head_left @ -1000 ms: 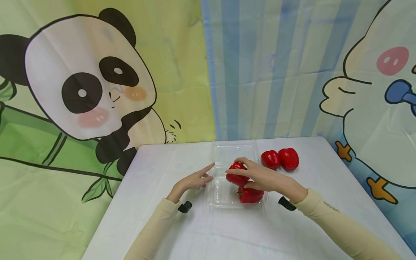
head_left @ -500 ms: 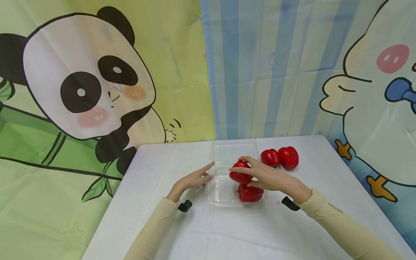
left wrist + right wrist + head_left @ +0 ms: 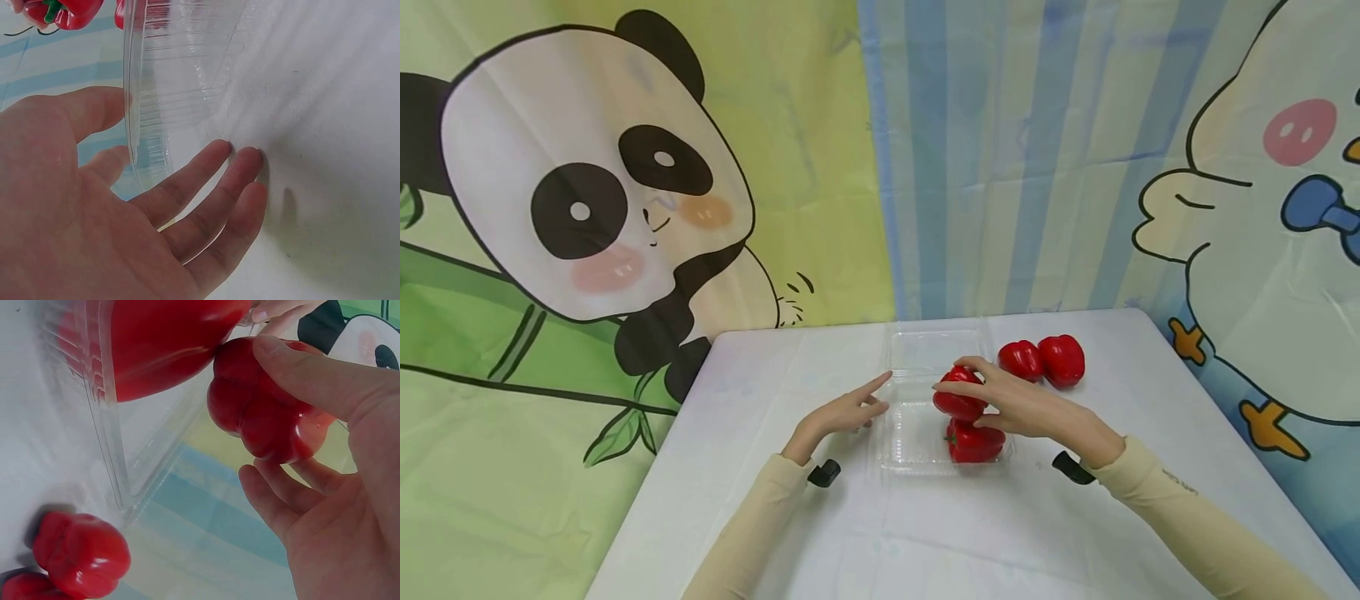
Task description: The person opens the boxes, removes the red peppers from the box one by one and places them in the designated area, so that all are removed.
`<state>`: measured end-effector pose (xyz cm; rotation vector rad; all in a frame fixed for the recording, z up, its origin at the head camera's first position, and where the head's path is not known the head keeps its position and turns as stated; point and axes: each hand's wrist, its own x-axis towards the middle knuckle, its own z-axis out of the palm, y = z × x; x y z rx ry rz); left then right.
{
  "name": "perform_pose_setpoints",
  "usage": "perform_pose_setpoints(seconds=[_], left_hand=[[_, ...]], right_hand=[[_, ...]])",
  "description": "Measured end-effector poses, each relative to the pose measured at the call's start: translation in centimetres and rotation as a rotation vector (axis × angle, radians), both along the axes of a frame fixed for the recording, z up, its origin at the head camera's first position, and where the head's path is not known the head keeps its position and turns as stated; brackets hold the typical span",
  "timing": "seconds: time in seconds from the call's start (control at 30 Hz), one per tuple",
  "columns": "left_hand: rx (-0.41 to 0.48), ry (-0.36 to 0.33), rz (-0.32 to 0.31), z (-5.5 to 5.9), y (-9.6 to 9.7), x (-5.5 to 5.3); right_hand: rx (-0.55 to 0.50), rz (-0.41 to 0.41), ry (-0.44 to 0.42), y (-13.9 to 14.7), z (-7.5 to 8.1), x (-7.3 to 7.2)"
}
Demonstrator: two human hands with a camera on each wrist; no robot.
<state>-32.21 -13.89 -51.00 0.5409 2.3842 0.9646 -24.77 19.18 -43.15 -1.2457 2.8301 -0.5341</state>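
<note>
A red bell pepper (image 3: 957,406) is gripped between the thumb and fingers of my right hand (image 3: 1026,407), above the clear plastic container (image 3: 913,437). Inside that container, at its right side, lies another red bell pepper (image 3: 974,443) with a green stem. In the right wrist view the held pepper (image 3: 269,412) is up off the base, close to the other pepper (image 3: 169,350). My left hand (image 3: 842,412) is at the container's left edge. Its thumb (image 3: 97,109) touches the rim, and several fingers extend along the white tabletop, loosely bent.
Two more red bell peppers (image 3: 1021,360) (image 3: 1062,361) lie side by side on the table, right of the container. The clear lid (image 3: 936,350) is folded back toward the rear. Behind the white table (image 3: 790,358) hangs a cartoon curtain (image 3: 820,167).
My right hand has shifted slightly right with the held pepper, which now sits nearer above the other pepper in the container. My left hand stays at the container's edge.
</note>
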Motion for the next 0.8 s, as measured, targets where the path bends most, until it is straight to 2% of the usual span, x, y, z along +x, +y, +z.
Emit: perform_pose_setpoints(seconds=[0.43, 0.8], left_hand=[[-0.012, 0.001, 0.006, 0.1, 0.1, -0.1], [0.002, -0.001, 0.0, 0.2, -0.1, 0.0]], right_hand=[[0.0, -0.042, -0.028, 0.3, 0.2, -0.1], [-0.018, -0.044, 0.021, 1.1, 0.0, -0.1]])
